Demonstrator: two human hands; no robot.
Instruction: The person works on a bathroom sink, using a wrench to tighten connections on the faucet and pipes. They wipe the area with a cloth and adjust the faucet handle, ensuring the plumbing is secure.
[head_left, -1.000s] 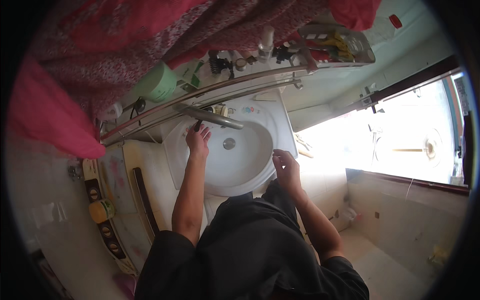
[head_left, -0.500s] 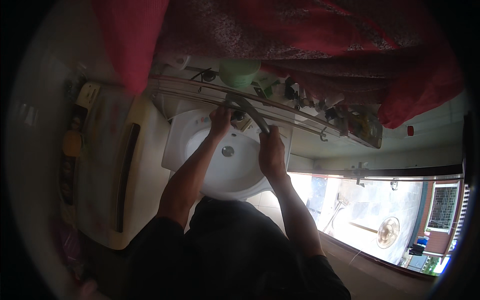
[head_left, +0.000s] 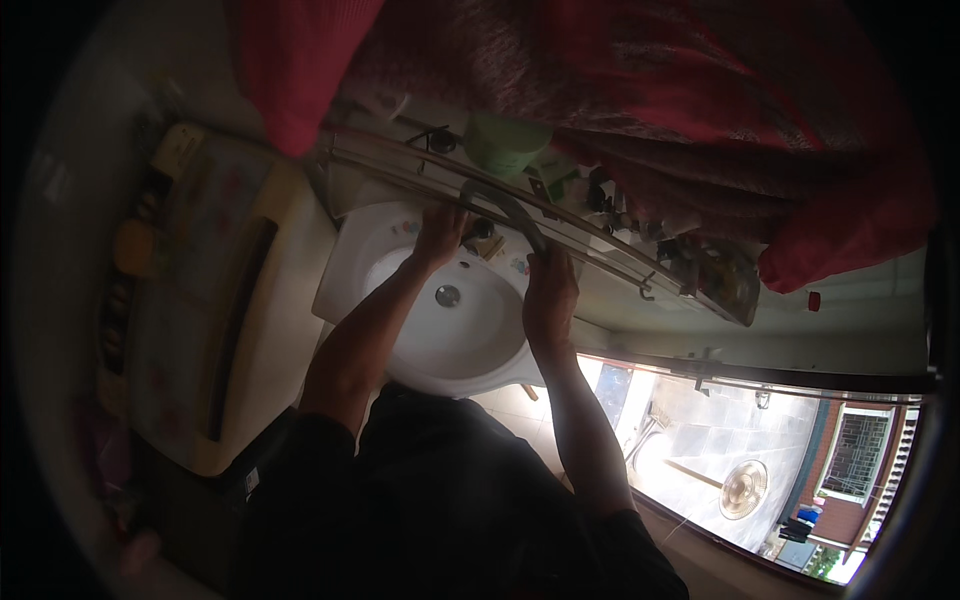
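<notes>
A curved grey hose [head_left: 513,210] arches over the back of a white washbasin [head_left: 425,362]. My left hand [head_left: 438,238] is closed around its left end, close to the tap [head_left: 484,230]. On the other side my right hand [head_left: 550,300] grips the hose's right end above the basin's right rim. The fingers of both hands are partly hidden. Below them the basin's round drain [head_left: 447,296] shows.
Metal rails [head_left: 600,258] run across behind the basin, under a shelf with a green tub [head_left: 505,142] and bottles. Red cloths [head_left: 840,240] hang above. A washing machine [head_left: 205,300] stands left; a bright window [head_left: 690,450] lies right.
The whole view has tilted and shifted slightly. Both hands keep their hold on the hose, which stays arched over the basin.
</notes>
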